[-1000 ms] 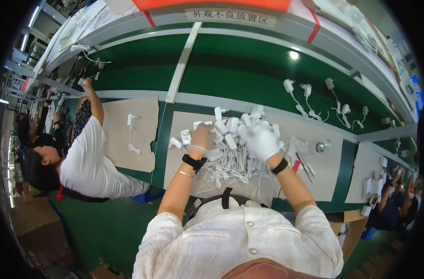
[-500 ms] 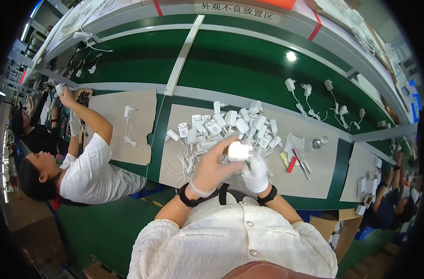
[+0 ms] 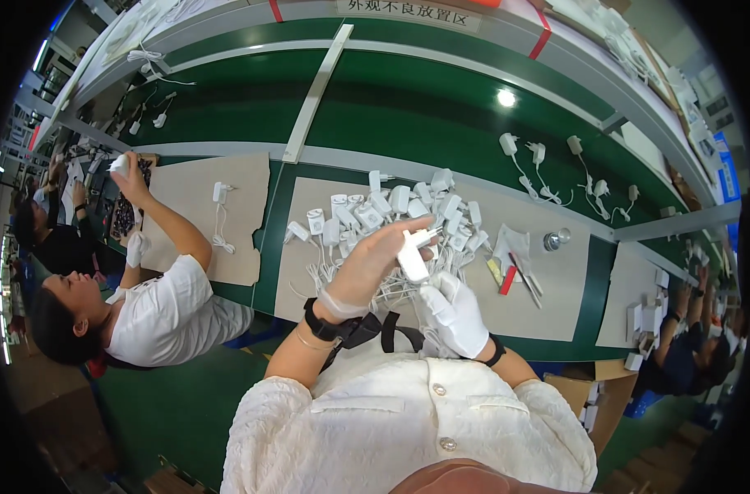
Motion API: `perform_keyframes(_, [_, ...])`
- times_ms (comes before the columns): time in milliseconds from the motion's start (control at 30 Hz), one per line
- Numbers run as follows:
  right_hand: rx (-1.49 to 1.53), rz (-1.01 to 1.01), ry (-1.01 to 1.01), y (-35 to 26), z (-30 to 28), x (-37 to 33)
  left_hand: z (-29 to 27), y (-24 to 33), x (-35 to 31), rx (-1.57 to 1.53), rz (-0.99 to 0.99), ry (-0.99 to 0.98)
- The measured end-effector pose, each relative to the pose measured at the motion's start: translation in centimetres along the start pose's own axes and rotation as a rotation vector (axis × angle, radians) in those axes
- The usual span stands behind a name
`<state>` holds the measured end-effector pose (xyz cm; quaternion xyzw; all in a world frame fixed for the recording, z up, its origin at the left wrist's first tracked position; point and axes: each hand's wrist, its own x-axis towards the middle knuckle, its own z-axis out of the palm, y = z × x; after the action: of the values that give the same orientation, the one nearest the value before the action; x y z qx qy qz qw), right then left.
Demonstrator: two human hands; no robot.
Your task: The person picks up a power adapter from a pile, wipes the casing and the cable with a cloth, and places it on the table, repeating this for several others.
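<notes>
A white plug-in power adapter is held up over the near edge of the bench, tilted, with its pins toward the upper right. My left hand, with a thin pale cuff at the wrist, closes around the adapter from the left, its fingers reaching behind the pins. In a white glove, my right hand has its fingers curled at the adapter's lower end, where the cable leaves; white cable shows below that hand. Just beyond both hands lies a heap of similar white adapters with tangled cables.
Right of the heap lie a red-handled tool, a pen-like tool, a clear bag and a small glass jar. Several adapters hang along the green back panel. A co-worker sits at left; an open carton stands at lower right.
The adapter has turned from lying sideways to tilted, pins now up. My right hand has moved down and nearer me, to its cable end. The left co-worker's raised hand has shifted down.
</notes>
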<state>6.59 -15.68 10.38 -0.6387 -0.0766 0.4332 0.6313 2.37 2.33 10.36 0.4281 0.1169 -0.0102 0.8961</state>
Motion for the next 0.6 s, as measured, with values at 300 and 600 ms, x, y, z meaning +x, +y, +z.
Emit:
perform_keyframes(300, [-0.426, -0.254, -0.001, -2.3, 0.6, -0.6, -0.5, -2.5, 0.7, -0.692, -0.117, -0.091])
perform_keyframes(600, [-0.503, -0.333, 0.101, -2.5, 1.1, -0.2, 0.6, -1.6, 0.6, -0.488, -0.041, -0.036])
